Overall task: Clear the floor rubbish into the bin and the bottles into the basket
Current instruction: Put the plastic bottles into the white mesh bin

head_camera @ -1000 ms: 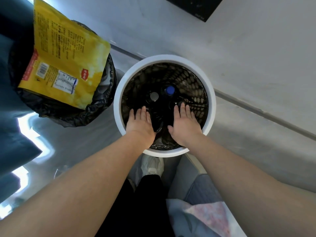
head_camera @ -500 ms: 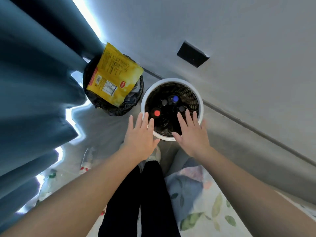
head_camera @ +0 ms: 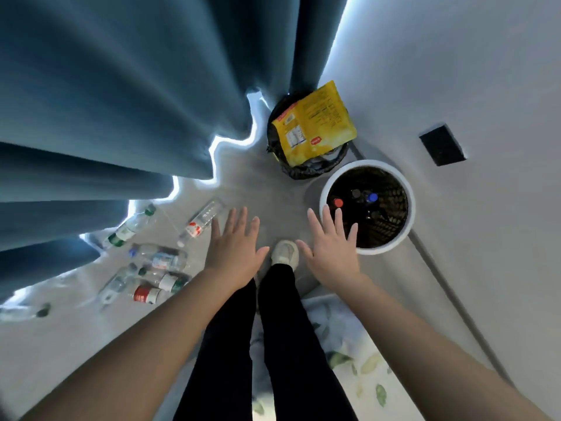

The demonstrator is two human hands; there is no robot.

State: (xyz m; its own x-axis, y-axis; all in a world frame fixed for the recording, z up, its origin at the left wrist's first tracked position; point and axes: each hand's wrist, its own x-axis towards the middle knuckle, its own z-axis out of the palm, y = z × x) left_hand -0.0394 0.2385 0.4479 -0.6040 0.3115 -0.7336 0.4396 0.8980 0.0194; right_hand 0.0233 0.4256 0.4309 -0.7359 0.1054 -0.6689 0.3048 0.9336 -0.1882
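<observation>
Bottles in the basket (head_camera: pixel 406 226) now, caps up; both hands have pulled back out, left hand (head_camera: pixel 235 249) and right hand (head_camera: pixel 332 249) empty, fingers spread. More bottles (head_camera: pixel 158 259) wait on the floor by the curtain (head_camera: pixel 121 101), so another trip's due.

Both hands out flat with nothing in them, left hand (head_camera: pixel 235 249) and right hand (head_camera: pixel 332 247), over the grey floor (head_camera: pixel 273 189). Clear plastic bottles (head_camera: pixel 158 259) lie scattered by the blue curtain (head_camera: pixel 121 101); the white-rimmed round basket (head_camera: pixel 408 214) holds bottles (caps up), beside the black-lined bin (head_camera: pixel 303 170) topped by a yellow snack bag (head_camera: pixel 314 126).

left-edge bottle (head_camera: pixel 18 312) blurred, cut off
</observation>
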